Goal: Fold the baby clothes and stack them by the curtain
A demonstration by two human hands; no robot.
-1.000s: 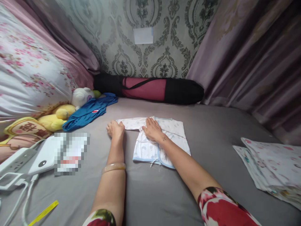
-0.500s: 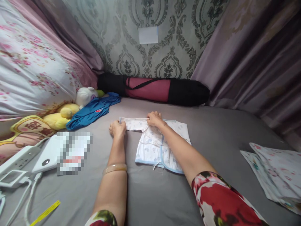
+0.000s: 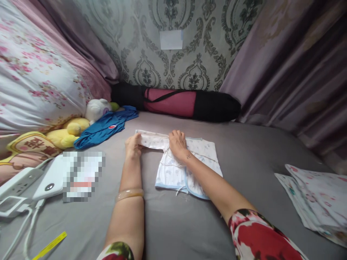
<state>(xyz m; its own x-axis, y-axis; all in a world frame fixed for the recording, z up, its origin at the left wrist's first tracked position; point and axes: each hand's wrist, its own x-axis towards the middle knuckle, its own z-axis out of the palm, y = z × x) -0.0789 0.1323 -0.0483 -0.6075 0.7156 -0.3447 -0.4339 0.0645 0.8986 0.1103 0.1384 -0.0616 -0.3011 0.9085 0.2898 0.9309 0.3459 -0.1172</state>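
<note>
A small white baby shirt (image 3: 173, 173) with pale prints and blue trim lies front up on the bed, its hem toward me. One sleeve (image 3: 151, 140) stretches out to the left, and a white tie string hangs past the hem. My left hand (image 3: 133, 145) is closed on the cuff at that sleeve's end, lifting it slightly. At the shoulder end of the same sleeve, my right hand (image 3: 177, 144) grips the cloth with its fingers bent down; the fingertips are partly hidden. My right forearm covers part of the shirt's body.
The bed has a grey sheet (image 3: 252, 162). A black and maroon long bag (image 3: 170, 103) lies along the wall. At left are a blue cloth (image 3: 104, 130), plush toys (image 3: 63, 138), a power strip (image 3: 21, 184) and a white device (image 3: 52, 180). Folded printed cloths (image 3: 317, 202) lie at right.
My left hand has risen slightly with the cuff, and the sleeve's end has shifted a little up and left. My right hand has settled lower over the shoulder, its back turned more toward me.
</note>
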